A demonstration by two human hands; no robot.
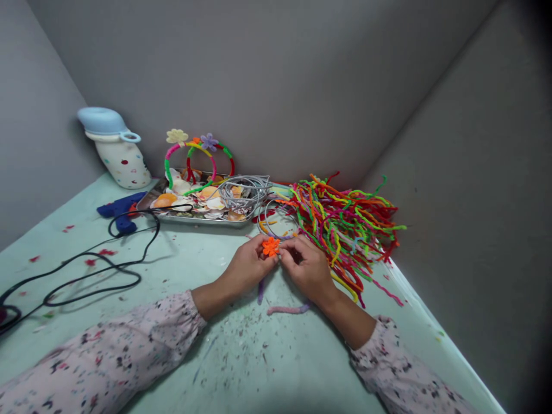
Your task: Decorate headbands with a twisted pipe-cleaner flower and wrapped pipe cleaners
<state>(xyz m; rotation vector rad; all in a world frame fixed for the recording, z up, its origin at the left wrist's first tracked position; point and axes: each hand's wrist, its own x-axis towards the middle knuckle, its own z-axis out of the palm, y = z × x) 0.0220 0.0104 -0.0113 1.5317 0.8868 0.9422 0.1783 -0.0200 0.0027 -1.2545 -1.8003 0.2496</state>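
Between my two hands is an orange pipe-cleaner flower [271, 246], held a little above the table. My left hand [250, 261] pinches it from the left, thumb below and fingers behind. At the flower's right edge, the thumb and fingers of my right hand [307, 265] are closed together; whether they grip the flower's edge or something small is hidden. Just beyond my hands lies a thin grey wire ring [297, 221]. A pink and purple pipe cleaner [287, 310] rests on the table below my right hand.
A heap of coloured pipe cleaners [345, 224] spreads at the right. Behind, a metal tray [202, 221] holds shells, a grey wire coil [245, 192] and flowered rings [190, 145]. At left are a blue glue gun [123, 211], its black cord [125, 266] and a bottle [118, 155].
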